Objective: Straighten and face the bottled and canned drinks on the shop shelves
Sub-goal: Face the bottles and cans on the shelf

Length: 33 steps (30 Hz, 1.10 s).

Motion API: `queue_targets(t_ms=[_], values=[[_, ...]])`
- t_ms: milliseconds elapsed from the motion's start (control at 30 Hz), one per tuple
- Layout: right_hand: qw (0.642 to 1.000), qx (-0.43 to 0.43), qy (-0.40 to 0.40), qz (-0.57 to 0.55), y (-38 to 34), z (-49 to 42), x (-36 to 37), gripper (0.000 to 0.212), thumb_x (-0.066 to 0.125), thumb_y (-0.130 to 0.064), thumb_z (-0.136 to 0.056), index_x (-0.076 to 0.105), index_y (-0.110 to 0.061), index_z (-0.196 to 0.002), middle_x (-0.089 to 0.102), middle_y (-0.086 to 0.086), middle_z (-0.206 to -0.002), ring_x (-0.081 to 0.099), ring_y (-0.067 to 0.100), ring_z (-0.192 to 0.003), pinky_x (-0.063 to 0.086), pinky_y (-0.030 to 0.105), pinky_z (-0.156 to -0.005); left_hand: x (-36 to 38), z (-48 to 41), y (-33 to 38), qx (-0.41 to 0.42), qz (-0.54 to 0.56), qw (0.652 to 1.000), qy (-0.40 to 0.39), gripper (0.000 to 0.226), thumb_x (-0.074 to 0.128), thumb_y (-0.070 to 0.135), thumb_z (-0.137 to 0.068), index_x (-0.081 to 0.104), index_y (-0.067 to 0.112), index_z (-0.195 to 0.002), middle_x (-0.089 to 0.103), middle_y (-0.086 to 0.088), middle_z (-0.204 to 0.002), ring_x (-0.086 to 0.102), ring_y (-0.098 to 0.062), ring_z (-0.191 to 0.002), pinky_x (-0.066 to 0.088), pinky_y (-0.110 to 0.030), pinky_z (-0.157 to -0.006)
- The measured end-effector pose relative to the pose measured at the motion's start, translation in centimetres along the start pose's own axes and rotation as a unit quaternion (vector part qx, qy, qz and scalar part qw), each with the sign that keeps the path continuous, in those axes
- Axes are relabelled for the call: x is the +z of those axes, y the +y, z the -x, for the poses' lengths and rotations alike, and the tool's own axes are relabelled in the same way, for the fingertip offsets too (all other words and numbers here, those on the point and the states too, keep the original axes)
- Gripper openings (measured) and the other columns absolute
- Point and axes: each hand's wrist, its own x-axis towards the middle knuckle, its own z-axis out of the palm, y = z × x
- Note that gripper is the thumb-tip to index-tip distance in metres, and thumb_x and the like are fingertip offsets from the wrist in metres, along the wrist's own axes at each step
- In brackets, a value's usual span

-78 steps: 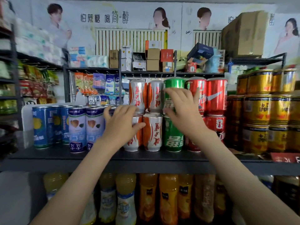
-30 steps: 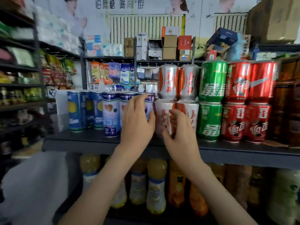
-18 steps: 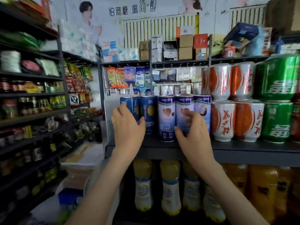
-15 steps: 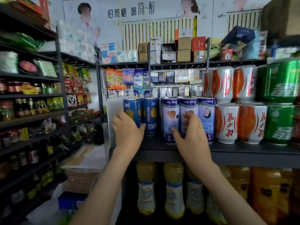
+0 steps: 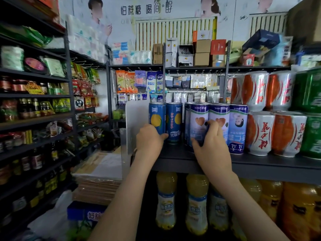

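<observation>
The main risk is a can tipping. The left hand (image 5: 150,141) grasps the end blue can (image 5: 156,117) low on its body, thumb on the front, and the right hand (image 5: 210,146) curls round the front purple can (image 5: 198,124), fingers over its label. Both cans are tall and narrow and stand near the front edge of the shelf (image 5: 260,162). A quick turn or a pull forward could topple one off the edge onto the bottles (image 5: 166,200) on the level below.

Turning two cans at once splits attention, so one label may end up off-centre. The purple can touches its neighbours on the right, so twisting it may drag them round too. Further right, the white-and-orange cans (image 5: 259,133) are stacked two high, with green cans (image 5: 312,134) beside them. A hard sideways nudge along the row could unsettle that stack.

A gap separates the second blue can (image 5: 174,122) from the purple group, so the row is not yet even. A white panel (image 5: 137,122) stands just left of the end blue can and bounds the row.

All the cans look sealed, so what is in them cannot be seen. The bottles below are clear and show a yellow drink, filled high. Cardboard boxes (image 5: 202,53) sit on a far upper shelf, and what they hold is hidden.
</observation>
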Motion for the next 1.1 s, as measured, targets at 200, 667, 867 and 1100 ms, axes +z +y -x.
queue_targets(t_ms=[200, 667, 867, 1100], values=[[1.0, -0.004, -0.023, -0.015, 0.7, 0.3, -0.6, 0.051, 0.063, -0.017, -0.089, 0.036, -0.011, -0.131, 0.048, 0.007, -0.125, 0.054, 0.026, -0.103, 0.034, 0.023, -0.066, 0.3, 1.5, 0.5, 0.002, 0.003, 0.998, 0.056, 0.065, 0.073, 0.036, -0.08, 0.038, 0.002, -0.122, 0.044, -0.016, -0.126, 0.044, -0.032, -0.117, 0.04, -0.035, -0.089], [0.998, 0.057, 0.006, 0.04, 4.4, 0.0, -4.1, 0.063, 0.073, -0.03, -0.081, 0.042, -0.001, -0.128, 0.052, 0.015, -0.12, 0.047, 0.03, -0.114, 0.041, 0.034, -0.09, 3.2, 4.5, 5.3, 0.142, 0.088, 0.983, -0.076, 0.054, 0.072, 0.04, -0.079, 0.047, 0.008, -0.115, 0.059, -0.009, -0.117, 0.057, -0.026, -0.106, 0.049, -0.036, -0.084], [0.992, 0.101, -0.051, 0.056, 3.5, 0.1, -3.8, 0.045, 0.063, -0.036, -0.088, 0.041, -0.008, -0.115, 0.057, 0.011, -0.116, 0.056, 0.029, -0.108, 0.044, 0.033, -0.076, 3.0, 4.2, 5.1, 0.135, 0.083, 0.985, -0.067, 0.049, 0.07, 0.036, -0.082, 0.05, 0.007, -0.116, 0.059, -0.01, -0.117, 0.057, -0.027, -0.106, 0.048, -0.04, -0.088], [0.992, 0.092, -0.07, 0.056, 3.6, 0.5, -3.9, 0.046, 0.059, -0.035, -0.091, 0.04, -0.009, -0.123, 0.054, 0.009, -0.122, 0.051, 0.024, -0.114, 0.044, 0.031, -0.084, 3.6, 4.5, 5.0, 0.124, 0.097, 0.985, -0.063, 0.051, 0.069, 0.034, -0.083, 0.047, 0.008, -0.12, 0.057, -0.01, -0.121, 0.056, -0.026, -0.109, 0.047, -0.036, -0.089]])
